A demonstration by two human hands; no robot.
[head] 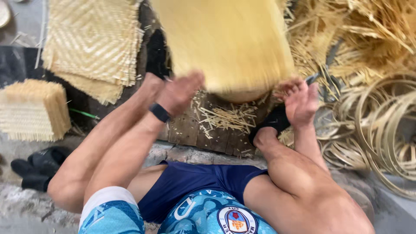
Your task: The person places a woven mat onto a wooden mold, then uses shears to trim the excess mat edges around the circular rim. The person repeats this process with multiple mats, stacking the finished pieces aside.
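A large yellow woven bamboo mat piece (pixel 225 39), blurred by motion, stands curved in front of me over a dark wooden board (pixel 203 130). My left hand (pixel 180 91), with a black band on the wrist, presses flat against the piece's lower left edge, fingers spread. On the right, my right hand (pixel 301 102) touches its lower right edge with fingers partly curled. My bare knees and legs frame the board on both sides.
Stacked woven bamboo mats (pixel 93 43) lie at the upper left, a smaller pile (pixel 32 110) at the left. Loose bamboo strips (pixel 355 34) and coiled bamboo hoops (pixel 381 130) fill the right. Black sandals (pixel 39 167) sit at the lower left.
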